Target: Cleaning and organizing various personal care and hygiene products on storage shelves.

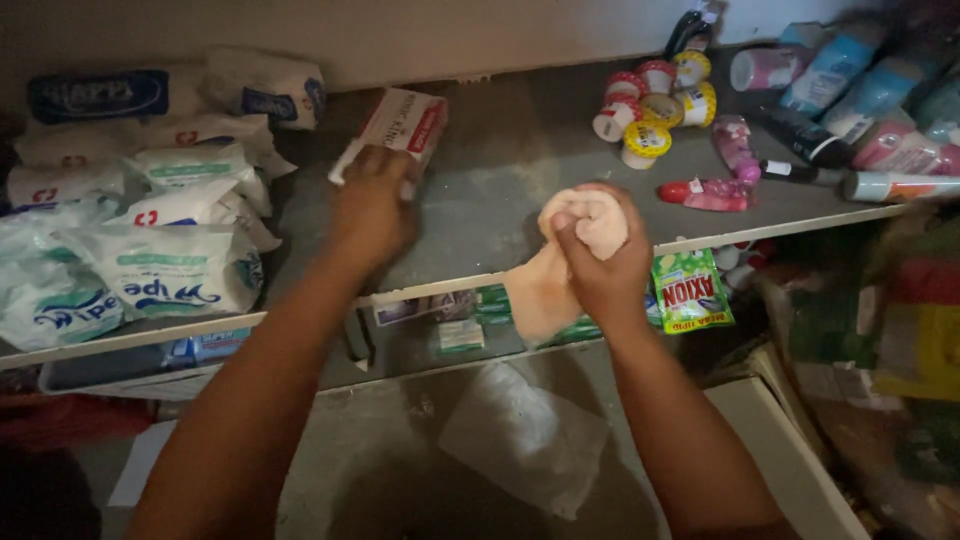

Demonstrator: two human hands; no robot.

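R hand [600, 262] clenched tight round a bunched pale cloth [585, 225], loose end hung down past the shelf edge [430, 290]. L hand [372, 208] laid on a white box w/ red panel [405, 125], fingers curled over its near end; whether it's actually lifted or just pressed/pushed can't be told, box is tilted on the shelf top.

Progress, as judged: middle strip of shelf betw. the two hands is bare grey and looks wiped; box appears to be shifted aside to free the surface. L and R stacks not yet moved, so most of the shelf is prob. left to do.

Packages by place:
- L side: pile of soft white wipe packs [175, 265] w/ blue/green print, some w/ small red cross marks; a blue-labelled pack at back
- back R: cluster of small round tubs [655, 105], red and yellow lids
- R of those: pink bottle laid flat [710, 192], dark tubes, pastel bottles further R, blurred
- under shelf edge: green sachet w/ red lettering [690, 292] hung just beside R wrist; small green/white boxes behind it on lower shelf
- lower down: crumpled clear plastic bag [520, 435] on lower surface

Far R edge too blurred to id
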